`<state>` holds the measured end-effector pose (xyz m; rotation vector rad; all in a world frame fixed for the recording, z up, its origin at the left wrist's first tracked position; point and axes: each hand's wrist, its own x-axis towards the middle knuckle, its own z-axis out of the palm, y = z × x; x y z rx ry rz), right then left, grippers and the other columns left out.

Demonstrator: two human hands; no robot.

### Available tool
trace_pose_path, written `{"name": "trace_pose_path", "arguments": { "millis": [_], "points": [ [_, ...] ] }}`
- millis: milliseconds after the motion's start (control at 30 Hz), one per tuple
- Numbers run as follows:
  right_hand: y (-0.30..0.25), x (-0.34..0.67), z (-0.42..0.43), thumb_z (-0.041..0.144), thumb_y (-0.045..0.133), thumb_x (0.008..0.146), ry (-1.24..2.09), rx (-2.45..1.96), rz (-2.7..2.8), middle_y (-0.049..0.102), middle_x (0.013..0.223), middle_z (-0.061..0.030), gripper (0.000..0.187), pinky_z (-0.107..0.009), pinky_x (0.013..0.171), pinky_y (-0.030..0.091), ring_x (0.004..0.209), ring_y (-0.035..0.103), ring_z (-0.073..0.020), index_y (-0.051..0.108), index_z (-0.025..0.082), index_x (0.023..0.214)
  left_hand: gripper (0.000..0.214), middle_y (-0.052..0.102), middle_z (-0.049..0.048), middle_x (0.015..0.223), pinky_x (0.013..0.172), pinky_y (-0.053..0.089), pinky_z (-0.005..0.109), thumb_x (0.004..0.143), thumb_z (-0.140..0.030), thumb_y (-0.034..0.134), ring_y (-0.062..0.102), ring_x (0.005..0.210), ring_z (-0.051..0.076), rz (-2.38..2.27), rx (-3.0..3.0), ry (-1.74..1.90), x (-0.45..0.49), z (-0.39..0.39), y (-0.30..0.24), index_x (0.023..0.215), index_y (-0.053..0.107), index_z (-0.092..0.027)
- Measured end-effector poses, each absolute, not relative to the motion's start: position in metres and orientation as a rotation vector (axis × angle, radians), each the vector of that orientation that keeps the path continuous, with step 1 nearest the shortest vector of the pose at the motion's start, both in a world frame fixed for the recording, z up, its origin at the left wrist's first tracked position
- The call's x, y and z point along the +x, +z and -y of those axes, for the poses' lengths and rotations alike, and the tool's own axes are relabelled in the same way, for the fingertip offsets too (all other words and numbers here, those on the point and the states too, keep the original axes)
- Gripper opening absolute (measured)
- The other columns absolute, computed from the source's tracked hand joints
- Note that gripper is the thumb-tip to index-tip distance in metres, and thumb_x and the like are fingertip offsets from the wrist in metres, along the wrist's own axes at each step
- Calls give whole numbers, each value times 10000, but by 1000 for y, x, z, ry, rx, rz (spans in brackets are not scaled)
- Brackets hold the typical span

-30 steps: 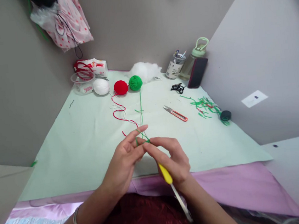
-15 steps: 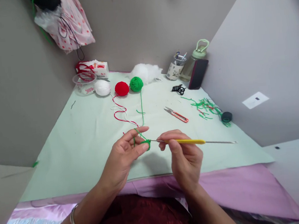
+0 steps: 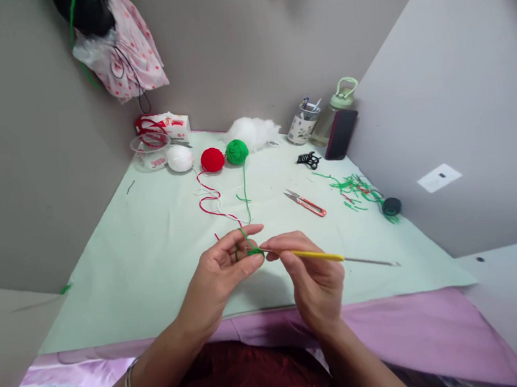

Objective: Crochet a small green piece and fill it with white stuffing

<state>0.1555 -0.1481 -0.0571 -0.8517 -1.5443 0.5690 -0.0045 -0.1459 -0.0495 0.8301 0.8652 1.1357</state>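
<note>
Between the thumb and fingers of my left hand (image 3: pixel 218 271) is a small green crochet piece (image 3: pixel 256 251). Green yarn loops round the raised index finger and runs back to the green yarn ball (image 3: pixel 237 152). My right hand (image 3: pixel 316 277) grips a crochet hook (image 3: pixel 318 255) with a yellow handle, its rear metal end pointing right. The hook's front end reaches into the green piece; its very tip is hard to make out among the yarn. Both hands are close together over the front of the table.
A red yarn ball (image 3: pixel 212 160) and a white yarn ball (image 3: pixel 179 158) stand near white stuffing (image 3: pixel 252 134). Thread snips (image 3: pixel 306 203) lie ahead of my right hand. Green yarn scraps (image 3: pixel 355 189), a black hair clip (image 3: pixel 309 160), a phone (image 3: pixel 341 135) and a bottle (image 3: pixel 330 112) are at the right.
My right hand has moved left, closer to my left hand, pushing the hook further into the green piece. The hook's rear end has dipped. The view has shifted slightly.
</note>
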Motion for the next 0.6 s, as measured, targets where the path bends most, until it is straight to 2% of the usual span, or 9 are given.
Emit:
{"name": "trace_pose_path", "arguments": {
  "millis": [100, 167, 267, 400, 600],
  "points": [
    [-63, 155, 152, 92, 659, 982, 251, -850, 1728, 795, 1089, -74, 336, -352, 770, 635, 942, 749, -208, 793, 305, 1205, 469, 678, -3, 911, 819, 455, 252, 791, -330, 921, 566, 835, 131, -843, 718, 1180, -2, 145, -50, 1245, 809, -292],
    [-66, 156, 152, 83, 672, 968, 157, -834, 1750, 789, 1137, -82, 388, -362, 777, 636, 972, 748, -219, 780, 323, 1252, 491, 686, 5, 913, 817, 462, 254, 778, -343, 926, 558, 799, 118, -781, 616, 1105, -2, 143, -50, 1248, 811, -264],
    [-65, 159, 148, 119, 635, 1002, 409, -867, 1538, 786, 984, -60, 277, -342, 724, 611, 854, 726, -194, 804, 289, 1140, 398, 678, 13, 916, 868, 481, 271, 786, -330, 909, 545, 761, 100, -705, 537, 1025, -7, 139, -49, 1162, 846, -218],
    [-61, 157, 142, 242, 632, 1036, 842, -826, 1250, 740, 847, -21, 178, -290, 651, 553, 671, 642, -133, 802, 251, 985, 371, 672, 3, 885, 857, 470, 247, 791, -283, 902, 585, 831, 120, -764, 659, 1098, -8, 139, -48, 1154, 844, -239],
    [-60, 149, 145, 314, 683, 1010, 885, -879, 1319, 812, 934, -58, 172, -299, 729, 575, 862, 720, -193, 844, 270, 969, 390, 745, 23, 930, 754, 481, 239, 791, -276, 902, 619, 835, 137, -811, 786, 1107, -4, 144, -50, 1170, 819, -239]
  ]
}}
